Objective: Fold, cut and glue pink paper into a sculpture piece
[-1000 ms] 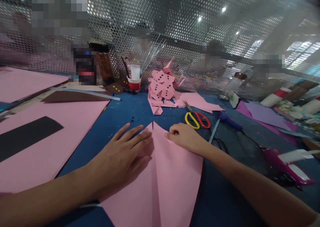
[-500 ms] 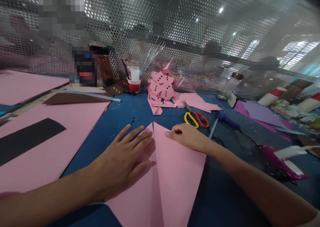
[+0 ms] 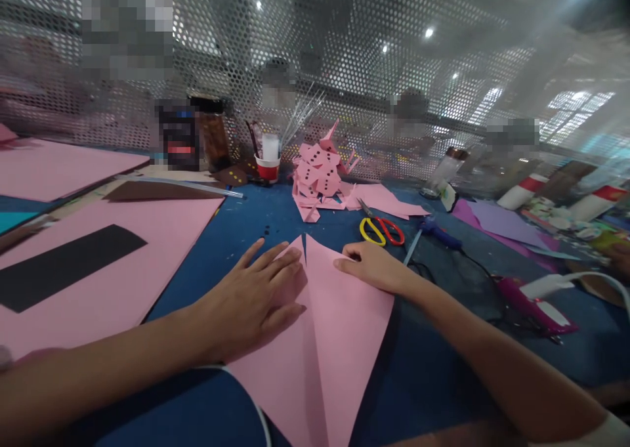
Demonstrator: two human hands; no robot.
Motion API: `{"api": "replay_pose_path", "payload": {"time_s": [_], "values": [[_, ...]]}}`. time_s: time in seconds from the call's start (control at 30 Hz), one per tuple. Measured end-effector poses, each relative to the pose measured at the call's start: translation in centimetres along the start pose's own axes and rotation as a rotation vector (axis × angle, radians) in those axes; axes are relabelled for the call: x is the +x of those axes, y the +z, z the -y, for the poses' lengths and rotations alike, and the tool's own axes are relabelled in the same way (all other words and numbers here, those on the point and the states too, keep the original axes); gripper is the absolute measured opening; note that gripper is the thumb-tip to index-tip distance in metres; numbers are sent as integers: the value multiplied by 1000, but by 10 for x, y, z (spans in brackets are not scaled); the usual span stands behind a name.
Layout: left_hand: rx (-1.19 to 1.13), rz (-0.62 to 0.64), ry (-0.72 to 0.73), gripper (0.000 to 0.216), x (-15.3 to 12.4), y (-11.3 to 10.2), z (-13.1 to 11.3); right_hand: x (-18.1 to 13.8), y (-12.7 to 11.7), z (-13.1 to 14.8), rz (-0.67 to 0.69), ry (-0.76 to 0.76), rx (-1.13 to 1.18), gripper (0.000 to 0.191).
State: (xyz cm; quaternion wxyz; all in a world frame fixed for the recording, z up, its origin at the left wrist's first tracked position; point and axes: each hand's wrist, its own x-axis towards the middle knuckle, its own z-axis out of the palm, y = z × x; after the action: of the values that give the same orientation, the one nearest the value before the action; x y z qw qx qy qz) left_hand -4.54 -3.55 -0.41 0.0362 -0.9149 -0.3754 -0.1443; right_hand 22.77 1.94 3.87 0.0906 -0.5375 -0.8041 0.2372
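Observation:
A pink sheet of paper [image 3: 339, 329] lies in front of me, its two sides folded in so their edges meet along the middle and its top comes to a split point. My left hand [image 3: 256, 296] rests on the left flap, palm down with fingers spread. On the right flap, my right hand [image 3: 371, 266] grips the outer edge, thumb on top and fingers curled, partly hidden. Just beyond that hand lie scissors [image 3: 381, 230] with one yellow and one red handle.
A blue glue gun [image 3: 440, 232] and a magenta power strip [image 3: 534, 306] lie at right. Pink sheets with a black paper piece [image 3: 73, 263] cover the left. Behind stand a pink dotted paper model [image 3: 317, 171], a red-and-white cup [image 3: 268, 168] and a perforated metal screen [image 3: 344, 27].
The camera view has shifted slightly, so objects at right sit further left. Both hands keep nearly the same places on the pink paper.

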Motion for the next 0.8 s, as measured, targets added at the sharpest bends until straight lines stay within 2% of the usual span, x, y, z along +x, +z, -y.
{"api": "replay_pose_path", "payload": {"time_s": [0.23,0.43,0.57,0.8], "values": [[-20,-19,-8,62,0,1,2,-3,-2,-2,1,-16,20,37],[17,-31,14,70,-3,-8,-4,-1,-3,-6,-21,3,48,32],[33,3,23,65,-12,-13,-14,4,-2,-7,-49,7,10,32],[15,40,19,63,-18,-7,-16,-8,-2,-9,-55,54,-21,36]]}}
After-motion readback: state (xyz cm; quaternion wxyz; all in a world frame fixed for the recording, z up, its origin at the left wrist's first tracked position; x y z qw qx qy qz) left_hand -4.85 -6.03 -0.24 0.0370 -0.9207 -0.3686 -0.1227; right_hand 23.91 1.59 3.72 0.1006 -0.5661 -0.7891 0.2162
